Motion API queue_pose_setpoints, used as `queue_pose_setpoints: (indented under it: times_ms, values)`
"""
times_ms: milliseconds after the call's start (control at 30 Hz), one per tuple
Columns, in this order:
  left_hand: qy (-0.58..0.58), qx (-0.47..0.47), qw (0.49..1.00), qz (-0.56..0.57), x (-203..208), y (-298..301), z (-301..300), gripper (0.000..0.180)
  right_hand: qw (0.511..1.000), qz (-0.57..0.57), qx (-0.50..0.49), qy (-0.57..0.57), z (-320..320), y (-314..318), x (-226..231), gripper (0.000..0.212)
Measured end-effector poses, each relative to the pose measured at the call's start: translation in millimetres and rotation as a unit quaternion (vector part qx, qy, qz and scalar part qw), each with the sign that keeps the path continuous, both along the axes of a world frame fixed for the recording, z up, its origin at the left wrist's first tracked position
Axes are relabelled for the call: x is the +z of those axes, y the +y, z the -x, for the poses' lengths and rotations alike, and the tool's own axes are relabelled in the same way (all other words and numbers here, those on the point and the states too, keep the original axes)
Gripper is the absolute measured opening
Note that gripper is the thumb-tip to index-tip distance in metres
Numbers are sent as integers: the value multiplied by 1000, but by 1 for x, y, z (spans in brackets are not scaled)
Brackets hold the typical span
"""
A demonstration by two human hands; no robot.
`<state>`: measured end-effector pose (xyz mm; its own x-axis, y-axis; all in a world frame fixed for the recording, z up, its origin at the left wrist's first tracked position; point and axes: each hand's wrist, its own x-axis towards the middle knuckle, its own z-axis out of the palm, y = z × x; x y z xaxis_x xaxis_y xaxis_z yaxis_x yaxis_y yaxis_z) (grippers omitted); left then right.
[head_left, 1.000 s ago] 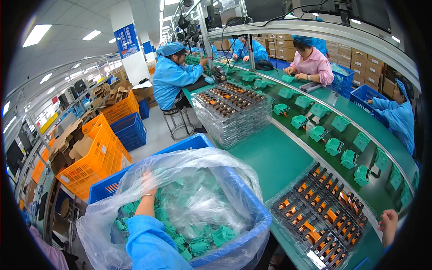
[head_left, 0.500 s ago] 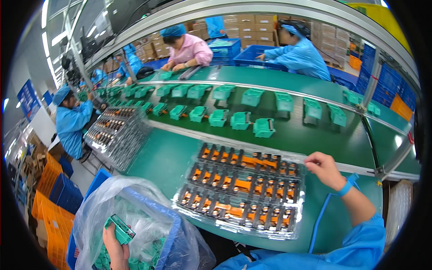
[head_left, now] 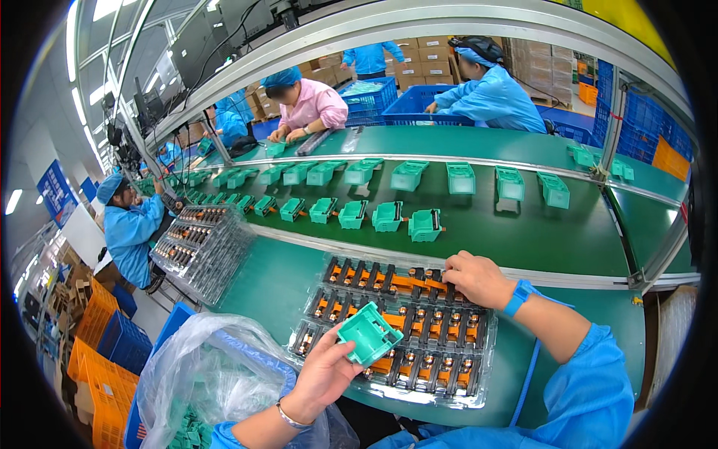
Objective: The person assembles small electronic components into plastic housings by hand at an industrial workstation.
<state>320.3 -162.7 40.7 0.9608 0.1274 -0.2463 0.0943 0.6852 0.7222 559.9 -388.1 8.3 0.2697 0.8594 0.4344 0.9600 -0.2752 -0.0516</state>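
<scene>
A green plastic housing [head_left: 370,334] is gripped in my left hand [head_left: 323,374], its hollow side facing up, above the front of the clear tray [head_left: 426,394]. Rows of black-and-orange parts with copper-coloured pieces fill much of that tray. At the tray's far right corner, my right hand [head_left: 479,278] has its fingertips closed on a black-and-orange part [head_left: 432,284]; the fingers partly hide it. A blue strap [head_left: 517,298] circles my right wrist, its cord running down to the bench.
Left of the tray, a blue bin [head_left: 161,329] lined with clear plastic holds green housings [head_left: 193,430]. Stacked filled trays [head_left: 200,254] stand beyond it. A conveyor belt [head_left: 516,239] carries two rows of green housings behind a metal rail [head_left: 366,265]. Several co-workers sit opposite and at left.
My left hand has come up out of the bin with the green housing and over the tray. My right hand has moved left from the tray's edge onto a part in its far row.
</scene>
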Motion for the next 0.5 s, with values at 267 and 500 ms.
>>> queue_pose_setpoints:
  times_ms: [267,500]
  values:
    - [3,57,997,-42,-22,1,-2,43,717,-255,-26,648,64,3,31,16]
    - [9,83,985,-148,-26,-9,-1,50,815,-233,1,531,109,18,57,15]
